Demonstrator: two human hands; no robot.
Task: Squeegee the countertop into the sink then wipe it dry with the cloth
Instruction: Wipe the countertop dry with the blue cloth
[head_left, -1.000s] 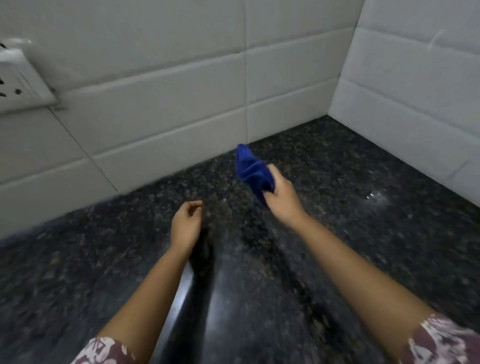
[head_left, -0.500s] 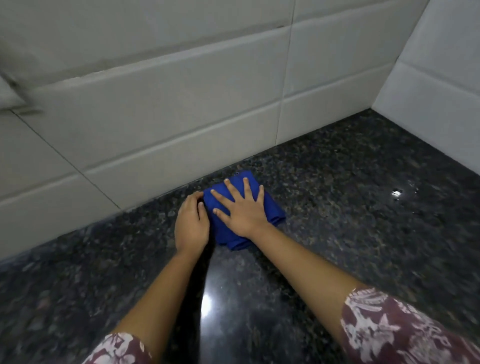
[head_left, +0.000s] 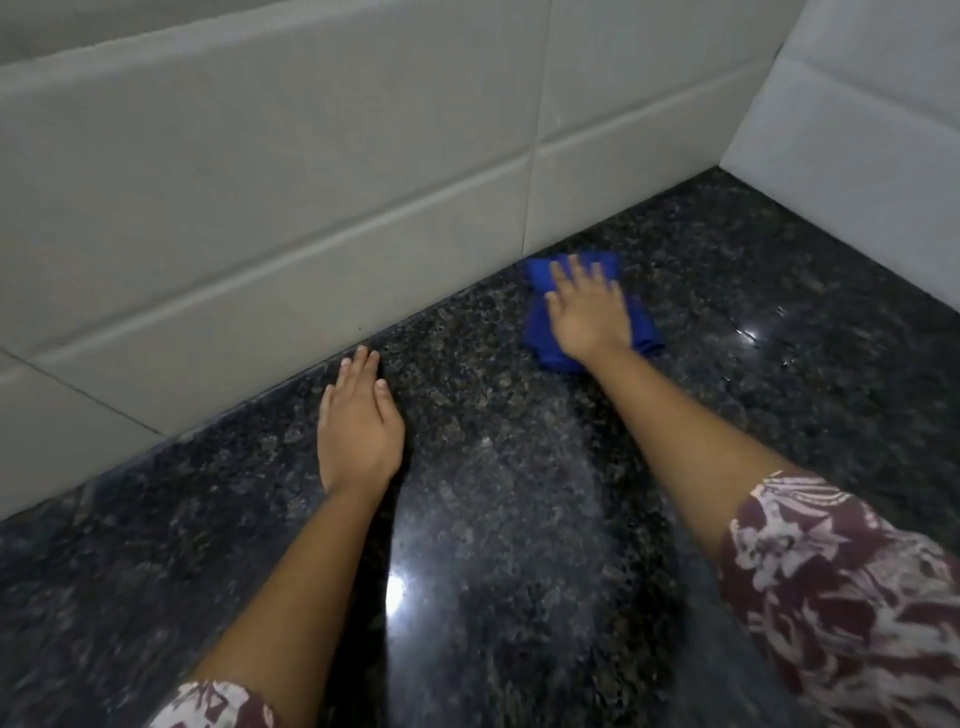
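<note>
A folded blue cloth (head_left: 537, 325) lies flat on the dark speckled granite countertop (head_left: 519, 519), close to the tiled back wall. My right hand (head_left: 587, 312) presses down on it with fingers spread. My left hand (head_left: 358, 421) rests flat on the bare countertop to the left of the cloth, apart from it and holding nothing. No squeegee and no sink are in view.
A white tiled back wall (head_left: 260, 208) runs along the far edge of the countertop. A second tiled wall (head_left: 857, 130) closes the corner at the right. A few small water drops (head_left: 748, 332) glint right of the cloth.
My right hand brought the cloth down onto the countertop, then slid it to the right along the back wall. My left hand let go of the cloth's edge and lies flat.
</note>
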